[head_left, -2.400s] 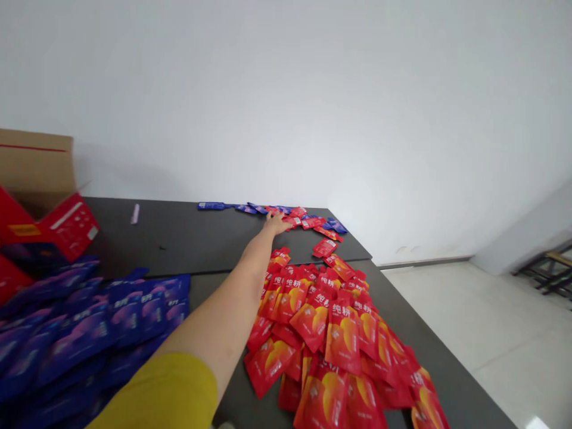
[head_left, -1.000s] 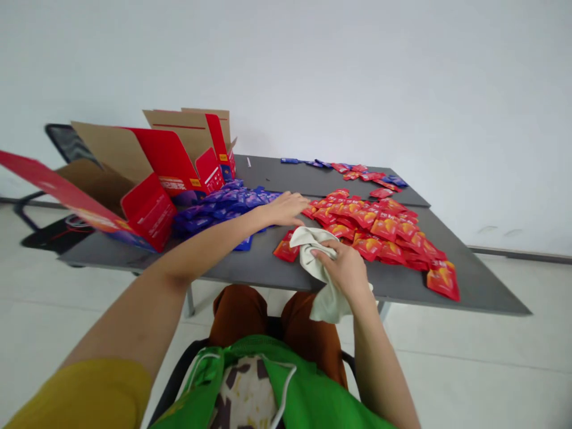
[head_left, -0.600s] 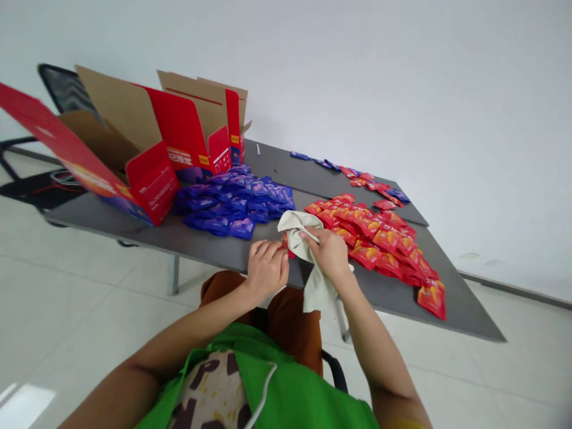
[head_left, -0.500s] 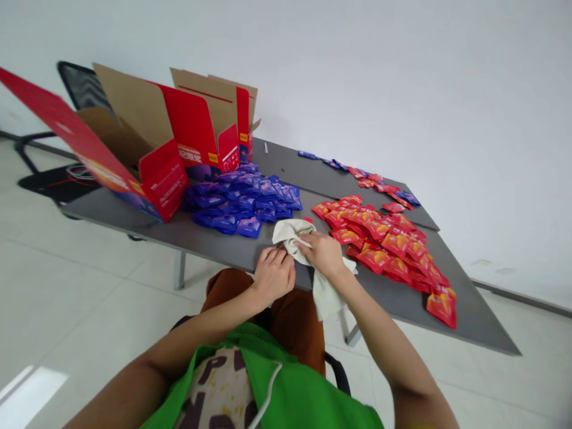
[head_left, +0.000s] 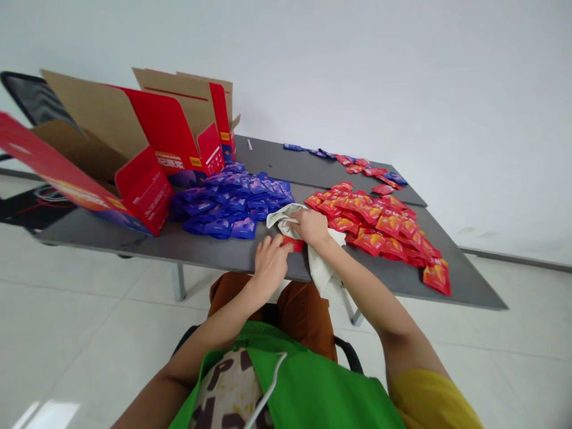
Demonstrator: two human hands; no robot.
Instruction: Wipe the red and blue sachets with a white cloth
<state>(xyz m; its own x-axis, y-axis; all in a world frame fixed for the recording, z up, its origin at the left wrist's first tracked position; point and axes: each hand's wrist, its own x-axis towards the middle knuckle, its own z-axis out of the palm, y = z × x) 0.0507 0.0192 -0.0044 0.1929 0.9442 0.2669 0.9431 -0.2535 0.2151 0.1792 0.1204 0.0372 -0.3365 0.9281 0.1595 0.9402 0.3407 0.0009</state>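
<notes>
Head camera looks down over a white wall, a tiled floor and a grey tabletop (head_left: pixel 384 286) set before the seated person. A black chair (head_left: pixel 31 98) stands at far left. Two open cartons (head_left: pixel 165 128), red outside and kraft inside, crowd the tabletop's left end, flaps raised. A yellow label (head_left: pixel 195 161) and a line of Chinese characters (head_left: pixel 163 161) show on a carton's side, too small to read with confidence. Blue sachets (head_left: pixel 232 202) lie heaped just in front of the cartons, red sachets (head_left: pixel 375 223) spread to their right, and a thin row of mixed sachets (head_left: pixel 344 159) runs along the far edge. Print on the sachets is too small to read here.

Nearest the camera, rust trousers (head_left: pixel 304 310) and a green bag (head_left: pixel 290 387) fill the lap, with large dark letters on its pale panel (head_left: pixel 227 387).

The right hand (head_left: pixel 313 227) has its grip clamped on a cream cloth (head_left: pixel 286 217), whose tail hangs over the tabletop's near edge, clear of the red pile. The left hand (head_left: pixel 270 265) sits just beside it, grip apart, fingers spread. A lone red sachet (head_left: pixel 292 242) lies between the hands, partly under the cloth.
</notes>
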